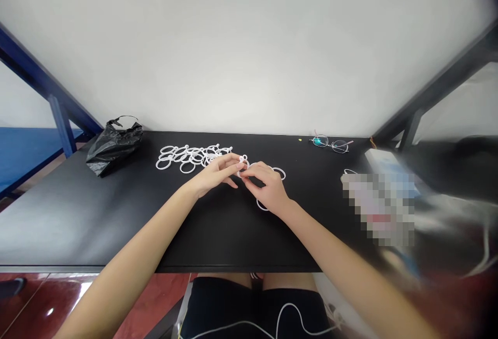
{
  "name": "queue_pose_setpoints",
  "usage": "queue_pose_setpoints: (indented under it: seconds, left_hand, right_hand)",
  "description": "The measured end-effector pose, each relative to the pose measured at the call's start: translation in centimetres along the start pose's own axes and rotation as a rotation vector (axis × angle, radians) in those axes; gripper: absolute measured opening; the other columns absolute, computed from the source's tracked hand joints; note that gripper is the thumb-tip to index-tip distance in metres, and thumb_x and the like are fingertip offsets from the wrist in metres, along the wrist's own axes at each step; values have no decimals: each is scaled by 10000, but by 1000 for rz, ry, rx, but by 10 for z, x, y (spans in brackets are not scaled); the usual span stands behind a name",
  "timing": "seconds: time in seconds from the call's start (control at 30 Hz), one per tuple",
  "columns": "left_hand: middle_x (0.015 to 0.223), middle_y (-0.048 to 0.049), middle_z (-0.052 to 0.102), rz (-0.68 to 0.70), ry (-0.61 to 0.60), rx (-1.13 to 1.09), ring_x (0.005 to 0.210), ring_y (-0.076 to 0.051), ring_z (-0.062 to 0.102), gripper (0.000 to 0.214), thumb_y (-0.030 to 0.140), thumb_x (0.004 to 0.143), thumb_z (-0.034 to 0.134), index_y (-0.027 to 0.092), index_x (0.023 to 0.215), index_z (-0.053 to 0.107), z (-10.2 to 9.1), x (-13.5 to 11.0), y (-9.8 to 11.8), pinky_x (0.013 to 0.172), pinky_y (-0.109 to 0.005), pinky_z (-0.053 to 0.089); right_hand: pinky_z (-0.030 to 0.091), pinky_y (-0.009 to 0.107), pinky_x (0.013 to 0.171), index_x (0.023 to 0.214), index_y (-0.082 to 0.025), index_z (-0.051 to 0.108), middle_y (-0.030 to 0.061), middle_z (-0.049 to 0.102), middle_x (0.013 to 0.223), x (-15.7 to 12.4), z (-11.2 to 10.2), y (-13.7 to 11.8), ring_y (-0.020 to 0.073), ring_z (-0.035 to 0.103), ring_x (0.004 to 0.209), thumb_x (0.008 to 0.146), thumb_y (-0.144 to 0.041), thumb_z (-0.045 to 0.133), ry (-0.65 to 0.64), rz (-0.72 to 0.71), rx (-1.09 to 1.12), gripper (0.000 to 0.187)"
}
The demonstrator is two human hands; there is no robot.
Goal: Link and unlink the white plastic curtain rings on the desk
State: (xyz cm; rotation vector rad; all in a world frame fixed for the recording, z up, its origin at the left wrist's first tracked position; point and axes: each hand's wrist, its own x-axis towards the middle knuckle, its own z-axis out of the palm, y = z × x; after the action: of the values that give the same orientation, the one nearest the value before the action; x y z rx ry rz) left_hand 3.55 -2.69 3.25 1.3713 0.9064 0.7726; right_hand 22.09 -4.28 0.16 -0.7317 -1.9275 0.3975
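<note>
My left hand (215, 174) and my right hand (267, 185) meet over the black tabletop (128, 225), their fingertips pinching a white plastic ring (243, 166) with a small knob. Part of that ring is hidden by my fingers. A loose heap of similar white plastic rings (190, 158) lies just beyond and left of my left hand, touching its fingers at the near end. Two more rings (278, 173) (261, 204) show partly from under my right hand.
A crumpled black plastic bag (113, 147) sits at the back left of the table, and a pair of glasses (330, 144) lies at the back right. A pixelated, blurred object (377, 209) covers the right end. Dark table frame bars rise at both sides.
</note>
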Motion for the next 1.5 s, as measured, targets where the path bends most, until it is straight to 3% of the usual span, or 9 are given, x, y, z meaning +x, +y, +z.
queue_pose_setpoints:
  seconds: [0.17, 0.37, 0.47, 0.57, 0.67, 1.07, 1.5]
  left_hand:
    - [1102, -90, 639, 19, -19, 17, 971, -202, 635, 395, 467, 824, 676, 177, 1090, 636, -2, 0, 0, 720, -296, 591]
    - [954, -54, 668, 50, -52, 52, 850, -181, 660, 410, 369, 737, 780, 181, 1078, 654, -3, 4, -8, 699, -307, 576]
    - [974, -65, 675, 55, -64, 67, 825, -187, 669, 419, 354, 703, 807, 170, 1051, 665, 0, 5, -12, 680, -310, 561]
    - [962, -68, 693, 66, -67, 96, 788, -181, 673, 397, 356, 698, 811, 164, 1019, 678, 2, 6, -15, 693, -314, 546]
    - [924, -63, 708, 79, -54, 130, 755, -173, 672, 396, 381, 716, 798, 167, 1028, 682, 2, 7, -16, 715, -321, 537]
    - [775, -65, 723, 46, -50, 228, 736, -191, 688, 426, 450, 757, 755, 150, 1049, 674, 2, 5, -16, 734, -337, 530]
    - [904, -72, 717, 54, -97, 176, 781, -191, 704, 375, 423, 779, 745, 148, 1029, 693, 1, 5, -15, 767, -326, 548]
  right_hand:
    - [559, 352, 790, 902, -243, 670, 38, 717, 886, 0, -1, -6, 183, 661, 848, 873, -167, 572, -1, 64, 57, 127]
    - [576, 289, 684, 967, -206, 665, 47, 702, 885, 4, -5, -7, 168, 681, 801, 855, -269, 623, 189, 369, 205, 135]
    - [569, 278, 650, 905, -196, 680, 41, 687, 836, 5, -5, -4, 162, 670, 760, 850, -343, 652, 150, 454, 281, 159]
    - [565, 272, 634, 799, -199, 685, 36, 658, 818, 5, -5, -4, 156, 646, 752, 854, -372, 651, 91, 424, 281, 185]
    - [566, 269, 617, 809, -208, 701, 40, 636, 851, 3, -3, -7, 150, 625, 743, 846, -384, 664, 111, 397, 222, 183]
    - [613, 326, 661, 812, -198, 668, 36, 720, 763, -2, -1, 0, 191, 714, 694, 855, -450, 656, 69, 517, 351, 256]
    - [593, 289, 614, 787, -195, 663, 28, 710, 747, -1, -1, -1, 172, 700, 665, 859, -437, 648, 67, 495, 326, 253]
